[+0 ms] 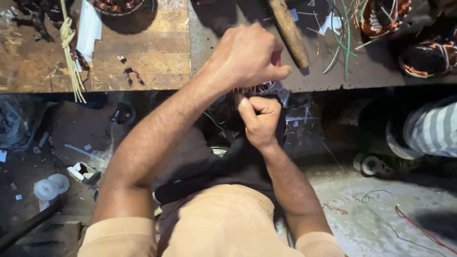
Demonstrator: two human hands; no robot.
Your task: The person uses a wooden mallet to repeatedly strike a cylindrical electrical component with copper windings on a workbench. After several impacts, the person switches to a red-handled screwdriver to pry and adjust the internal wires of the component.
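Scarred wooden workbench (143, 57), beyond both hands. Left hand (245, 57): curled shut over a dark round motor stator with copper windings (259, 88), apparently steadying it. Right hand (259, 119): fisted just beneath, pinching something too small to identify. Wooden handle (289, 31) lies beside the left hand.

**Packaging in view: little, and all on the floor**

I see no signs, screens or readable labels. At far left on the floor lies a crumpled, greyish plastic bag (12, 124) with dark print. Nearer my left arm sits a small, torn white carton (82, 171), open and tilted. White paper slips (89, 29) rest on the wooden surface (143, 57).
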